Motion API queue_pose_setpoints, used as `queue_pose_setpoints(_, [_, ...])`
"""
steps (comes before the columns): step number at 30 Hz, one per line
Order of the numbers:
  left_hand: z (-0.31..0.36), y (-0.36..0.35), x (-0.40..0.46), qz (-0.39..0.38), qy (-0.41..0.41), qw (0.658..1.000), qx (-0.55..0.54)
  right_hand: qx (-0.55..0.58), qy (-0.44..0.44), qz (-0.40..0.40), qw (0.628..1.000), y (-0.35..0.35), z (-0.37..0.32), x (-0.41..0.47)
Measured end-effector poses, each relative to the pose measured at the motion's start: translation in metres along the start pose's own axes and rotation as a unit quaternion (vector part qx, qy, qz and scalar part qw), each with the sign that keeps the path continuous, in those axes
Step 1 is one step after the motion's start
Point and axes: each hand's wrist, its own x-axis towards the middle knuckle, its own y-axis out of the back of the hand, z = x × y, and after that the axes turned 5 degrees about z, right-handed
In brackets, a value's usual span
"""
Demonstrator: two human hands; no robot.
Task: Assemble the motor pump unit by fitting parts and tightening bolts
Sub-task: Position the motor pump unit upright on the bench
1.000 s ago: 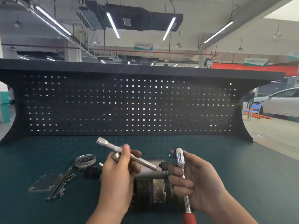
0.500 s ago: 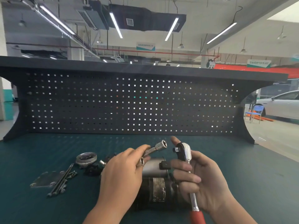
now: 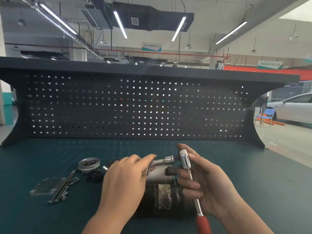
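The dark motor pump body [image 3: 164, 198] lies on its side on the green bench, with a worn label facing up and a grey cylinder at its far end. Above it my left hand [image 3: 125, 181] pinches a chrome socket extension [image 3: 163, 161], whose wide end meets the head of a ratchet wrench [image 3: 185, 159]. My right hand [image 3: 207, 188] grips the ratchet's steel shaft, and its red handle [image 3: 203, 225] points down toward me. Both tools are held in the air above the motor.
Left of the motor lie a round metal cap [image 3: 89, 163], a small black part [image 3: 95, 175], a flat metal plate [image 3: 47, 185] and several long bolts [image 3: 65, 188]. A dark pegboard [image 3: 135, 107] closes the back of the bench [image 3: 253, 174].
My left hand turned the extension round and brought its wide end up against the ratchet head. My right hand tilted the ratchet head toward it.
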Motion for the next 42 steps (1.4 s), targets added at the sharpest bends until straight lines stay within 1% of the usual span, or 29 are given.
queue_pose_setpoints(6, [-0.004, -0.002, -0.001, 0.007, -0.018, 1.0, -0.007, -0.086, 0.03, 0.032, 0.995, 0.002, -0.002, -0.001])
queue_pose_setpoints(10, [-0.008, -0.005, -0.001, 0.011, -0.028, 0.999, 0.014, -0.116, 0.013, 0.032, 0.993, 0.005, -0.004, 0.0])
queue_pose_setpoints(15, [-0.009, -0.006, -0.001, 0.013, -0.036, 0.999, 0.008, -0.052, -0.033, 0.018, 0.998, 0.006, -0.003, 0.003])
queue_pose_setpoints(18, [-0.008, -0.006, -0.002, 0.017, -0.034, 0.999, 0.009, -0.026, -0.047, 0.022, 0.998, 0.005, -0.005, 0.003])
queue_pose_setpoints(23, [0.001, -0.012, -0.004, 0.016, -0.037, 0.999, 0.016, 0.054, -0.05, 0.039, 0.997, -0.001, 0.003, 0.005])
queue_pose_setpoints(25, [0.002, -0.014, -0.005, 0.016, -0.035, 0.999, 0.012, 0.045, -0.044, 0.042, 0.997, -0.003, 0.005, 0.003])
queue_pose_setpoints(28, [0.001, -0.013, -0.005, 0.033, -0.038, 0.999, 0.019, -0.019, -0.01, 0.059, 0.998, -0.004, 0.006, 0.002])
queue_pose_setpoints(30, [-0.002, -0.014, -0.005, 0.046, -0.049, 0.998, 0.017, -0.042, -0.011, 0.062, 0.997, -0.007, 0.009, 0.002])
queue_pose_setpoints(32, [-0.004, -0.013, -0.004, 0.032, -0.053, 0.998, -0.002, -0.047, -0.032, 0.063, 0.996, -0.007, 0.01, 0.001])
queue_pose_setpoints(33, [-0.005, -0.012, -0.004, 0.015, -0.039, 0.998, -0.039, -0.058, -0.034, 0.07, 0.995, -0.007, 0.009, 0.0])
queue_pose_setpoints(34, [-0.007, -0.009, -0.002, 0.005, -0.007, 0.994, -0.107, -0.074, -0.028, 0.086, 0.993, -0.006, 0.008, -0.001])
queue_pose_setpoints(35, [-0.007, -0.005, 0.0, 0.014, 0.045, 0.979, -0.199, -0.085, -0.01, 0.107, 0.991, -0.003, 0.005, -0.001])
queue_pose_setpoints(36, [-0.008, -0.001, 0.001, 0.048, 0.109, 0.952, -0.283, -0.09, 0.012, 0.136, 0.987, 0.0, 0.002, 0.0])
queue_pose_setpoints(37, [-0.01, 0.002, 0.004, 0.102, 0.165, 0.928, -0.317, -0.09, 0.039, 0.163, 0.982, 0.005, -0.004, 0.0])
queue_pose_setpoints(38, [-0.017, 0.004, 0.007, 0.148, 0.216, 0.913, -0.314, -0.087, 0.061, 0.185, 0.977, 0.011, -0.01, 0.0])
queue_pose_setpoints(39, [-0.026, 0.004, 0.01, 0.152, 0.272, 0.9, -0.306, -0.08, 0.08, 0.196, 0.974, 0.016, -0.017, -0.002])
queue_pose_setpoints(40, [-0.034, 0.004, 0.012, 0.114, 0.342, 0.876, -0.319, -0.074, 0.094, 0.201, 0.972, 0.02, -0.024, -0.003])
queue_pose_setpoints(41, [-0.038, 0.004, 0.012, 0.047, 0.407, 0.836, -0.365, -0.07, 0.108, 0.2, 0.971, 0.023, -0.03, -0.006])
queue_pose_setpoints(42, [-0.039, 0.003, 0.012, -0.021, 0.448, 0.779, -0.438, -0.074, 0.122, 0.194, 0.971, 0.025, -0.035, -0.008])
